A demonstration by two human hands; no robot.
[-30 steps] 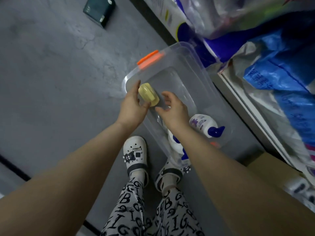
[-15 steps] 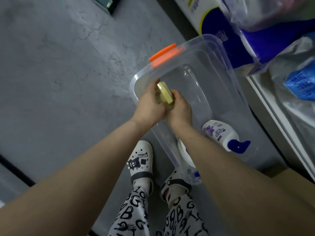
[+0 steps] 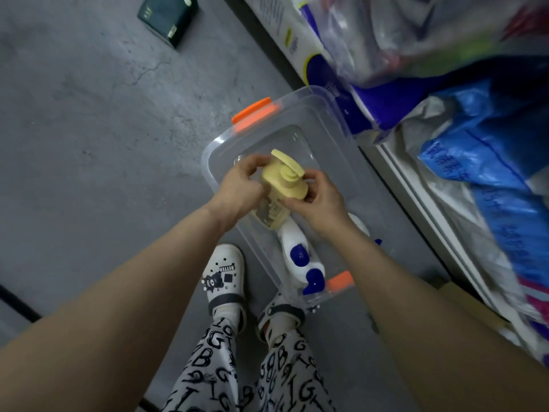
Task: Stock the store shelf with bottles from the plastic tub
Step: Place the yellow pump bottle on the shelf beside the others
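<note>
A clear plastic tub (image 3: 323,114) with orange latches stands on the grey floor beside the shelf. Above it I hold a cream-yellow pump bottle (image 3: 285,181), its pump head pointing up toward me. My left hand (image 3: 240,188) grips the bottle's left side and my right hand (image 3: 319,200) pinches it at the collar on the right. In the tub below lie white bottles with blue caps (image 3: 297,248); another white bottle (image 3: 359,226) is mostly hidden by my right wrist.
The store shelf edge (image 3: 416,185) runs along the right, stacked with blue and white plastic packs (image 3: 481,150). A dark green box (image 3: 169,17) lies on the floor at the top left. My feet in white clogs (image 3: 225,278) stand just before the tub.
The yellow bottle has risen out of the tub and now both hands hold it higher, with its body visible. The view shifted slightly.
</note>
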